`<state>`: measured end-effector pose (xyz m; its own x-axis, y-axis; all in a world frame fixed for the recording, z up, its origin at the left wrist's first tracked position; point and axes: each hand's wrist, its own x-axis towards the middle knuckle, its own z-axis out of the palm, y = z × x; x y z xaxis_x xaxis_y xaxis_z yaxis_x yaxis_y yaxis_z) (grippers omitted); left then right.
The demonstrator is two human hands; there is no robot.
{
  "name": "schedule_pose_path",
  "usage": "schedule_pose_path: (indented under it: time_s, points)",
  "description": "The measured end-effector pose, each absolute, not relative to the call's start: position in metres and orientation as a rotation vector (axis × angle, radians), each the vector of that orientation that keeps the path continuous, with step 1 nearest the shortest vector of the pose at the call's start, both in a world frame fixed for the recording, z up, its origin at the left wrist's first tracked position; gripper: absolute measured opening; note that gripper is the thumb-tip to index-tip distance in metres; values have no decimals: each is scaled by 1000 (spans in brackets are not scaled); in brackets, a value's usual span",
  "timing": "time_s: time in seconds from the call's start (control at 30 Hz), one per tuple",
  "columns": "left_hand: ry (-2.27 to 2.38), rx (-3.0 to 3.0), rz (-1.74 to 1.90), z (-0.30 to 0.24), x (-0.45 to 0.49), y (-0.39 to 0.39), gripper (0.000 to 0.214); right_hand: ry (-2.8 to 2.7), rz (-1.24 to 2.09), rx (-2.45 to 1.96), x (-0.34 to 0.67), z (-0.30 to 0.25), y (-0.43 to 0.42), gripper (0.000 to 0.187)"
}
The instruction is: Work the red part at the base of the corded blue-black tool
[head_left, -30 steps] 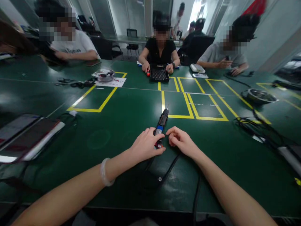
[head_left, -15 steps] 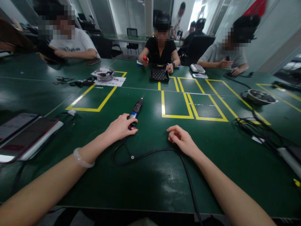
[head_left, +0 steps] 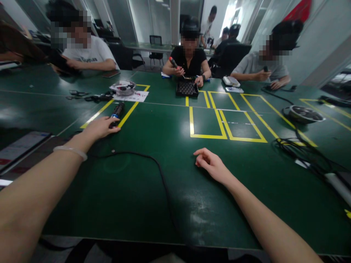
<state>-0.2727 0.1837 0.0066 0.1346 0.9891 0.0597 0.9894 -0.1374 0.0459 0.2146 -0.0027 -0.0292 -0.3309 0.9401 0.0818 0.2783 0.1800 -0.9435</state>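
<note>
My left hand [head_left: 100, 128] is closed around the rear part of a corded electric screwdriver [head_left: 117, 110], black with a blue band. The tool is inside the yellow-taped rectangle [head_left: 126, 117] at the left, its front end pointing away from me. Its tip cannot be made out now. From its back the black cord [head_left: 137, 153], with a small ring on it, runs across the green table towards the front edge. My right hand [head_left: 211, 164] rests on the table right of the middle, fingers loosely curled and holding nothing.
A round clear dish [head_left: 123, 87] stands on a white paper [head_left: 139, 96] beyond the screwdriver. Tablet-like devices [head_left: 24, 146] lie at the left. Coiled cables [head_left: 290, 148] and a round metal bowl [head_left: 306, 114] are at the right. Opposite, a person works over a black tray [head_left: 187, 91].
My left hand has carried the screwdriver left and away from me into the taped rectangle, dragging its cord along. My right hand stays in place.
</note>
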Motion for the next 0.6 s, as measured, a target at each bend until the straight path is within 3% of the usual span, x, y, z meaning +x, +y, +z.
schedule_pose_path:
  time_s: [0.27, 0.6]
  points:
    - [-2309, -2123, 275, 9, -260, 186, 76, -1805, 1174, -1193, 213, -23, -3, 19]
    - [-2353, -2044, 238, 8, -251, 174, 70, -1830, 1163, -1212, 212, -20, -5, 21]
